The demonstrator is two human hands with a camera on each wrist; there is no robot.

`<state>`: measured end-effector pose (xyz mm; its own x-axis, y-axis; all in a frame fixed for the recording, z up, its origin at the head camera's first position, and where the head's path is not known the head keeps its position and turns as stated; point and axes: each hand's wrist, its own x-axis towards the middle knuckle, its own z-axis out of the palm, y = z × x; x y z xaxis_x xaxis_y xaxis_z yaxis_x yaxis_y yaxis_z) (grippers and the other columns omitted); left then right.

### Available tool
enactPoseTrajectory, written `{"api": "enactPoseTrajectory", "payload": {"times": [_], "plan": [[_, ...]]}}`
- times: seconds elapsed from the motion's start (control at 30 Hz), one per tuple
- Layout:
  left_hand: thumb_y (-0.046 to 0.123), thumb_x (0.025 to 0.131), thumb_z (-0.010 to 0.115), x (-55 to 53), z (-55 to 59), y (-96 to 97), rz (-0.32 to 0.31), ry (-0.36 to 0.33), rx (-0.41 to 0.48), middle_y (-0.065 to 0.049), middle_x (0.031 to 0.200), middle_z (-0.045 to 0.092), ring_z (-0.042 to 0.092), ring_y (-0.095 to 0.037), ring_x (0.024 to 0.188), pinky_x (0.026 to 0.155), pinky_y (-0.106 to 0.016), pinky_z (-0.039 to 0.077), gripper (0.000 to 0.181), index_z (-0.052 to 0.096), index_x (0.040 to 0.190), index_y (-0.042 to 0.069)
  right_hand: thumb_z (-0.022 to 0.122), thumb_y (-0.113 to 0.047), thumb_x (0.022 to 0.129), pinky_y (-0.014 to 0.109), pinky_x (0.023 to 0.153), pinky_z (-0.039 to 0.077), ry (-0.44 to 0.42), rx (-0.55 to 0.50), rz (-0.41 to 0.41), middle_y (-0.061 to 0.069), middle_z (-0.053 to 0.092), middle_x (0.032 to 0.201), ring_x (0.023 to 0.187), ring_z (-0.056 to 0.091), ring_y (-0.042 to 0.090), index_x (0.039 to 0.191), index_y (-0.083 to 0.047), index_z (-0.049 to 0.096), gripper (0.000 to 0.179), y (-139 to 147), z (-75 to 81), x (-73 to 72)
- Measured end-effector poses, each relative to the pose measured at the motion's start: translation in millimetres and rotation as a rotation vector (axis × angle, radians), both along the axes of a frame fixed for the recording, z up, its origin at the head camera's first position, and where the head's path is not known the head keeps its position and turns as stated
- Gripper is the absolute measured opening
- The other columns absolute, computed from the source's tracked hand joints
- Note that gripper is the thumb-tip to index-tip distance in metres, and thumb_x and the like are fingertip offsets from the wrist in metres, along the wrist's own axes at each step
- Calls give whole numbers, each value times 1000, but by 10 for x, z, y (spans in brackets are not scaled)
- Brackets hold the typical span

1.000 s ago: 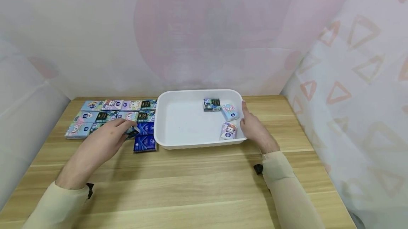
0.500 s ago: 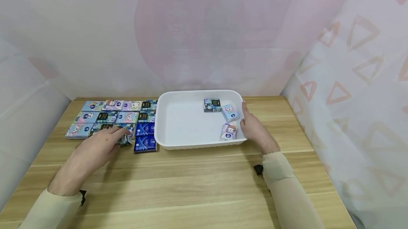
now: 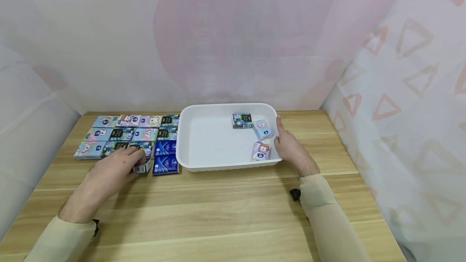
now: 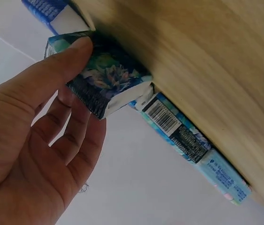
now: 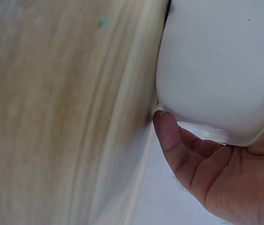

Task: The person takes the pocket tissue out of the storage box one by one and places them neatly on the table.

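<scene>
In the head view my left hand (image 3: pixel 114 169) is at the front of several rows of small tissue packs on the left. It pinches a dark floral tissue pack (image 4: pixel 108 75), thumb on its printed face, held tilted in the left wrist view. Beside it lie two dark blue tissue packs (image 3: pixel 166 165). My right hand (image 3: pixel 291 146) touches the right end of a white plastic tray (image 3: pixel 204 167), index finger straight along the side; in the right wrist view the thumb lies against the outer wall. Inside the tray are a dark floral pack (image 3: pixel 242 120), a light blue pack (image 3: pixel 262 129) and a lilac-white pack (image 3: pixel 260 150).
The wooden table (image 3: pixel 218 217) carries everything. Behind and at both sides hang pale printed cloths (image 3: pixel 240 39), close to the table's back edge. Light blue packs (image 3: pixel 89 150) and more floral packs (image 3: pixel 122 134) fill the rows left of the tray.
My left hand has moved left and toward the table's front, away from the dark blue packs, with the floral pack in its fingers. My right hand and the tray stay put.
</scene>
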<state>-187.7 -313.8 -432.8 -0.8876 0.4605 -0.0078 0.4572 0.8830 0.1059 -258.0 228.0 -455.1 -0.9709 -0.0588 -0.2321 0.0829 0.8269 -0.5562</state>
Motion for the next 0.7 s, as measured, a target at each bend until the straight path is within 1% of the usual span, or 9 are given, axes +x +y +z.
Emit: {"api": "enactPoseTrajectory", "payload": {"times": [0.17, 0.27, 0.4, 0.47, 0.57, 0.63, 0.7], "plan": [[5, 88, 102, -7, -41, 7, 5, -24, 1, -3, 106, 77, 78, -31, 99, 89, -58, 71, 33, 78, 109, 16, 40, -16, 125, 37, 76, 66, -7, -14, -7, 38, 39, 184, 98, 79, 33, 189, -16, -6, 80, -2, -11, -4], [4, 89, 101, -8, -58, 4, 9, -33, -1, -3, 106, 77, 78, -32, 100, 92, -59, 71, 32, 79, 109, 16, 39, -16, 125, 37, 74, 67, -13, -26, -9, 38, 37, 185, 98, 79, 33, 189, -17, -7, 80, -10, -13, -8], [1, 90, 99, -14, -56, 0, 9, -38, -3, -4, 106, 77, 78, -33, 101, 93, -60, 71, 31, 79, 110, 15, 40, -16, 125, 39, 79, 68, -4, -25, -4, 38, 38, 185, 103, 79, 35, 190, -16, -6, 79, -17, -12, -4], [3, 91, 99, -17, -37, 10, -2, -40, -5, -4, 106, 77, 78, -32, 99, 91, -59, 71, 30, 79, 110, 15, 40, -16, 125, 40, 81, 69, -4, -28, -5, 38, 38, 184, 104, 79, 35, 190, -16, -6, 79, -17, -9, 1], [11, 97, 97, -26, 16, 81, -14, -41, -8, -4, 105, 78, 78, -28, 95, 87, -56, 71, 24, 80, 114, 13, 40, -16, 125, 42, 84, 69, -13, -37, -10, 38, 37, 185, 102, 79, 35, 190, -18, -7, 80, -15, -3, 6], [18, 101, 94, -32, 66, 174, -12, -45, -10, -5, 107, 80, 79, -28, 96, 86, -55, 72, 22, 81, 117, 12, 40, -16, 125, 43, 85, 70, -18, -38, -11, 38, 37, 184, 102, 79, 35, 189, -18, -7, 80, -7, 5, 7], [23, 105, 91, -43, 114, 289, -14, -43, 0, -6, 110, 82, 80, -27, 96, 84, -54, 72, 21, 82, 120, 12, 39, -16, 125, 45, 88, 70, -18, -29, -8, 39, 37, 184, 106, 79, 37, 189, -17, -8, 80, -2, 13, 8]]}}
